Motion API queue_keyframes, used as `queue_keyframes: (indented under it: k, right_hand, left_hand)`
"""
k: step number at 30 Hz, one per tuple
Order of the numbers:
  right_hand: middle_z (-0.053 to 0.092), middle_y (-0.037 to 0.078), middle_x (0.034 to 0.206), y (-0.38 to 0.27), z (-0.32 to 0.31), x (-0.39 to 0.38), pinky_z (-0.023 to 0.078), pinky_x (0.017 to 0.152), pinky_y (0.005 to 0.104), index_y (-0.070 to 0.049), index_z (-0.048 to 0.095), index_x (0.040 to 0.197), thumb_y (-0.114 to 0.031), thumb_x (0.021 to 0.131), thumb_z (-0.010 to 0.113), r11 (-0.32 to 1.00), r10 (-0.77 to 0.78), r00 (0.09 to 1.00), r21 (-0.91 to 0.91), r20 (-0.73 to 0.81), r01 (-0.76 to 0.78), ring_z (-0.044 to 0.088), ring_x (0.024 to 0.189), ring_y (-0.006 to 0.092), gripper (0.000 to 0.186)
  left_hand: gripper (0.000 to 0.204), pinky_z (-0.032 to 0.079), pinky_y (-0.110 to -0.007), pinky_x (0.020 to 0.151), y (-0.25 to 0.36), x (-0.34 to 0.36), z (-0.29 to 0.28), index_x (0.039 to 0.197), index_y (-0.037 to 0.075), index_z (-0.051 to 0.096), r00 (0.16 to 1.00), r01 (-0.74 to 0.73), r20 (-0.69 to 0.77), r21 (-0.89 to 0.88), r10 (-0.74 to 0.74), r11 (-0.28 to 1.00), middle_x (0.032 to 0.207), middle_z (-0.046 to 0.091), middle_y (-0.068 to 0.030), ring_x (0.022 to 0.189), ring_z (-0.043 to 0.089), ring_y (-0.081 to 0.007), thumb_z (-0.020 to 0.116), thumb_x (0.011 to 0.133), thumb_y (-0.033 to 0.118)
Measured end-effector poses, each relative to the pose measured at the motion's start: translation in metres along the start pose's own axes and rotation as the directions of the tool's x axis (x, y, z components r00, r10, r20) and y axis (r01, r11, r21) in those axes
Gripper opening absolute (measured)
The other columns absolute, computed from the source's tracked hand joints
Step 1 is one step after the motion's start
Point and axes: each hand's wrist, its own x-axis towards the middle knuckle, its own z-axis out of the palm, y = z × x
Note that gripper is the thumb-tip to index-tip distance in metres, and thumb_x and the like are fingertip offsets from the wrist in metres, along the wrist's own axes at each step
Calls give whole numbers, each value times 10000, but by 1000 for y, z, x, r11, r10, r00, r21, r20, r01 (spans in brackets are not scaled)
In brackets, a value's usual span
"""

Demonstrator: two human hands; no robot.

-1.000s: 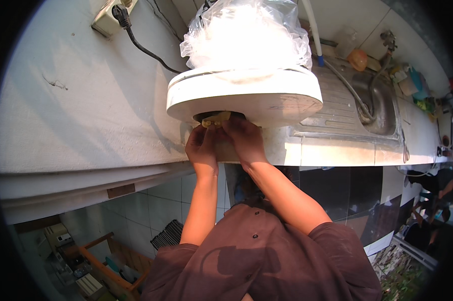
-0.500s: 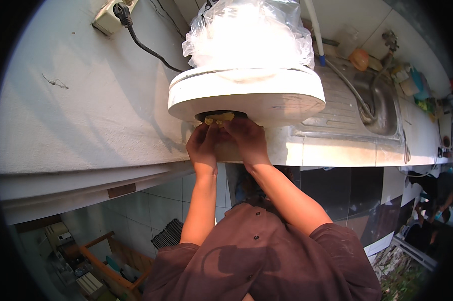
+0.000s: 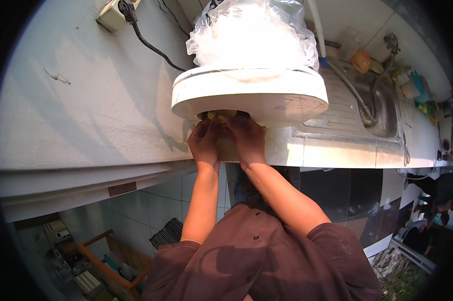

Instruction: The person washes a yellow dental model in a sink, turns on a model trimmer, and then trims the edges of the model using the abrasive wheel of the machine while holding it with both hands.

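Observation:
A white rounded appliance [image 3: 251,103] stands on the counter in front of me, with a dark opening low in its front. Both hands are at that opening. Between my fingertips is a soft-looking yellow piece [image 3: 222,115], partly inside the opening; its exact kind is unclear. My left hand [image 3: 205,142] pinches its lower left side, the fingers bent and in shadow. On the right side my right hand [image 3: 247,139] has its fingers closed on it, their tips partly hidden inside the recess. The far side of the piece is hidden by the appliance's housing.
A clear plastic bag [image 3: 254,37] rests on top of the appliance. On the right is a steel sink [image 3: 382,108] with a hose. A black plug [image 3: 127,10] sits in a wall socket at upper left. A wooden frame [image 3: 111,256] stands at lower left.
The yellow piece has moved up and farther into the opening, so less of it shows. My fingers have followed it slightly upward. The whole view has shifted a little.

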Motion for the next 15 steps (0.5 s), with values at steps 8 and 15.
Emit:
queue_keyframes:
  k: [8, 15]
  right_hand:
    - [653, 107, 924, -5, 4, -3, 554, 753, 295, 61, 615, 994, -58, 845, 680, 1000, 9, 1000, -16, -26, -9, 657, 814, 176, 201]
    - [648, 111, 938, 0, 2, -1, 554, 761, 306, 54, 602, 1008, -56, 849, 673, 1000, 7, 1000, -3, -25, -7, 657, 826, 187, 206]
  left_hand:
    - [206, 470, -230, 678, 0, 2, 0, 974, -16, 674, 1000, 6, 9, -22, -6, 1000, 811, 683, -51, 696, 616, -94, 711, 847, 143]
    - [201, 470, -232, 683, -1, 2, 0, 981, -22, 673, 1000, 9, 4, -13, -9, 1000, 837, 682, -52, 704, 616, -96, 696, 854, 131]
